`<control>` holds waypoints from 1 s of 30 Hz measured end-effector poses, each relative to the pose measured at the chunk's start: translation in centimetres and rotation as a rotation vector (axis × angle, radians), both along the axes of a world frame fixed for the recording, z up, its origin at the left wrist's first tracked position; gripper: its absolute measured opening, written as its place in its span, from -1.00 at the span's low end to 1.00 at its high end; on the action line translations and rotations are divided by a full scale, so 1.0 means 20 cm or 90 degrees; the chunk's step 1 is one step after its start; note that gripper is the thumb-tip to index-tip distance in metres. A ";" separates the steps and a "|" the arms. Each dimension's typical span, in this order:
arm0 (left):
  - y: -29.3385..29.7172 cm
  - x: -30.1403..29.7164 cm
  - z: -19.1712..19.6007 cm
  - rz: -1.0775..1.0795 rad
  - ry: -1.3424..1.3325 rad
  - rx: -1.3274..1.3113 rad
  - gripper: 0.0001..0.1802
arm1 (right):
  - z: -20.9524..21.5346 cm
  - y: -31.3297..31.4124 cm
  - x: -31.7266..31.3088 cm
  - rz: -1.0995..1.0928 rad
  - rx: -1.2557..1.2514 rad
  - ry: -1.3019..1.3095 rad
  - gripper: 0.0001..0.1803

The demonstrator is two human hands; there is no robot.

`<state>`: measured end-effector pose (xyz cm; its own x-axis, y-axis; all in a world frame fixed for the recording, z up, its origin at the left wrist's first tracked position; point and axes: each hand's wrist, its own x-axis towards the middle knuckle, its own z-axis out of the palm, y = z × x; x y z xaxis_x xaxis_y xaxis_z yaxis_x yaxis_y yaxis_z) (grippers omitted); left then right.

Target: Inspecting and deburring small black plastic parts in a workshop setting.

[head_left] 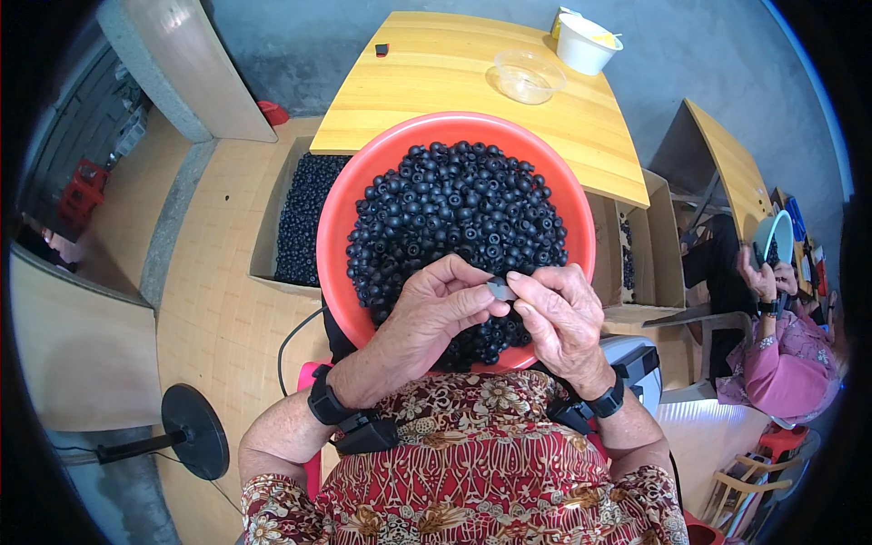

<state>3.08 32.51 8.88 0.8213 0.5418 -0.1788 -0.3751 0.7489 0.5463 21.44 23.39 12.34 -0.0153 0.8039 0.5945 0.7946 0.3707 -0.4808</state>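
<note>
A wide red basin (pixel 331 204) in front of me is heaped with small round black parts (pixel 454 204), many with a hole in the middle. Over its near side my two hands meet fingertip to fingertip. My left hand (pixel 440 307) pinches a small flat grey piece (pixel 500 290) between thumb and fingers. From the other side my right hand (pixel 563 318) is closed, thumb and forefinger against a dark bit beside that piece. The fingers hide most of it, so its kind does not show.
Cardboard boxes with more black parts stand left (pixel 266 238) and right (pixel 670 254) of the basin. Beyond is a wooden table (pixel 436 64) with a clear bowl (pixel 530 77) and a white tub (pixel 586 45). Another person (pixel 786 363) works at right. A black round stand base (pixel 194 432) is at lower left.
</note>
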 end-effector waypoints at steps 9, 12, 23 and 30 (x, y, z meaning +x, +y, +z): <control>-0.01 0.00 0.02 -0.032 -0.064 0.012 -0.91 | -0.08 0.07 0.05 -0.061 -0.043 0.001 -0.75; 0.00 -0.01 0.06 -0.028 -0.050 0.054 -0.91 | -0.07 0.09 0.09 -0.130 -0.038 0.128 -0.79; 0.00 -0.01 0.00 -0.019 -0.047 -0.029 -0.92 | 0.04 0.02 -0.03 -0.016 0.025 0.070 -0.47; -0.01 0.02 -0.01 -0.014 -0.049 -0.031 -0.95 | 0.04 0.03 -0.03 0.031 0.053 -0.022 -0.46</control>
